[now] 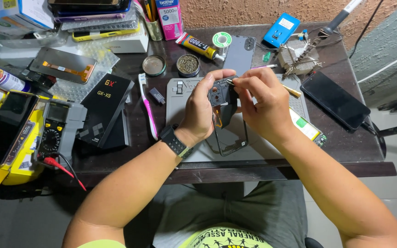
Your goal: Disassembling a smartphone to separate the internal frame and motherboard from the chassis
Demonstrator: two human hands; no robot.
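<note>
My left hand (199, 108) grips the upper end of a dark phone frame (224, 121), held tilted above a grey work mat (180, 89). My right hand (260, 103) pinches a thin brass-coloured tool (294, 91), its tip resting on the frame's camera corner near my left fingertips. A black watch sits on my left wrist (174, 141). The frame's lower end hangs over the mat near the table's front edge.
A phone back cover (239, 54), glue tube (197, 46), solder spool (221, 39) and two round tins (188, 64) lie behind the mat. A pink toothbrush (148, 108), black box (104, 108) and multimeter (53, 131) are left; a black phone (335, 100) and metal coil stand (298, 57) right.
</note>
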